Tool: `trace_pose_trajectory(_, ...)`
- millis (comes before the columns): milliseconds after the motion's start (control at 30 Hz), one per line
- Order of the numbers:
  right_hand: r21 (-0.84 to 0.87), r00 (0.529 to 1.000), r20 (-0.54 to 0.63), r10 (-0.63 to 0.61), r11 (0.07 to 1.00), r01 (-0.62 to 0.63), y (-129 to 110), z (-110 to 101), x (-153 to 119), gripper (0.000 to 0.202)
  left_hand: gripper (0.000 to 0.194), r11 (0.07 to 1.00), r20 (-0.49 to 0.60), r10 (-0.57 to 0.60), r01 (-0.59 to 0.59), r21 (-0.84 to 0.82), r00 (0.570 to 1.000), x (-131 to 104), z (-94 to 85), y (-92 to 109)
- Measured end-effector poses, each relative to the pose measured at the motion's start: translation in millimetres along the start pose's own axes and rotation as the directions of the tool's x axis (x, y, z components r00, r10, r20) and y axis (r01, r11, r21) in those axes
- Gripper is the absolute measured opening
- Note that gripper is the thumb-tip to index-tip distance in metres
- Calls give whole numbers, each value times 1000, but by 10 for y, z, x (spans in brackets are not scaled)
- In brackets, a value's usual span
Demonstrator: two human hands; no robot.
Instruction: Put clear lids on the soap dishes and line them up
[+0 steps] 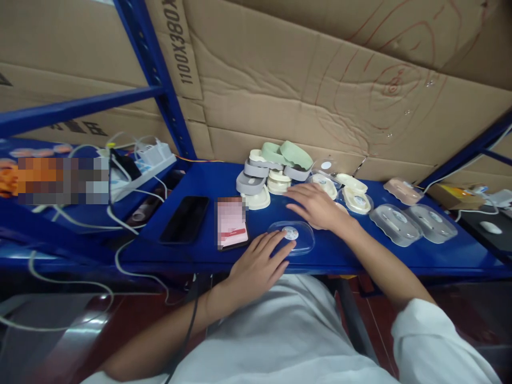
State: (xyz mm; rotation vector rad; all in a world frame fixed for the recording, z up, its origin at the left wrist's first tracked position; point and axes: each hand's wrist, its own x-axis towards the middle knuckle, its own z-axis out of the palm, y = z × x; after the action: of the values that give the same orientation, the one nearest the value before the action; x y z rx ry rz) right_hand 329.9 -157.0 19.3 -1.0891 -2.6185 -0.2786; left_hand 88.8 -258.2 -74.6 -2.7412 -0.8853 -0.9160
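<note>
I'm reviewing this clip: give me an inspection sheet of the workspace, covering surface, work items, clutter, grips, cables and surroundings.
Surface: blue board; no spill seen.
Work items: stacked green, grey and cream pieces; grey pieces in clear packs at right; clear cover with round label in front.
Clutter: dark phone and lit phone, side by side, left of the cover.
Grips: left grip open, fingers over the cover; right grip open, near the stack; contact unclear for both.
Cables: white cables loop at left; dark cable crosses the left forearm.
Surroundings: cardboard behind, blue frame, white mouse at far right.
</note>
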Motion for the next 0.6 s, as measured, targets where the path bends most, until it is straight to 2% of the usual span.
trace_pose_trajectory(67, -8, 995, 77, -59, 998, 60, -148, 151, 434, 39, 43, 1000, 1, 9, -9, -7, 1000, -5, -13, -4)
trace_pose_trajectory(133, -51, 986, 152, -70, 996, 78, -273, 318, 740, 37, 42, 1000, 0, 23, -23, -7, 1000, -10, -31, -6)
trace_pose_trajectory(233, -102, 969, 240, -62, 991, 89, -316, 469, 907, 29, 40, 999, -2, 38, -38, -9, 999, -16, -53, -10)
trace_pose_trajectory(300, -83, 965, 253, -63, 993, 87, -232, 457, 857, 20, 41, 999, -3, 39, -39, -16, 999, -18, -54, -14)
trace_pose_trajectory(367, 4, 968, 242, -74, 997, 75, -84, 357, 735, 16, 41, 999, -6, 37, -37, -28, 999, -19, -46, -21)
trace_pose_trajectory(500, 270, 961, 262, -86, 963, 13, 247, 31, 426, 18, 39, 997, -15, 36, -37, -66, 999, -20, -20, -38)
trace_pose_trajectory(600, 383, 961, 276, -37, 921, -75, 383, -190, 146, 24, 36, 996, -32, 34, -37, -79, 999, -18, -13, -44)
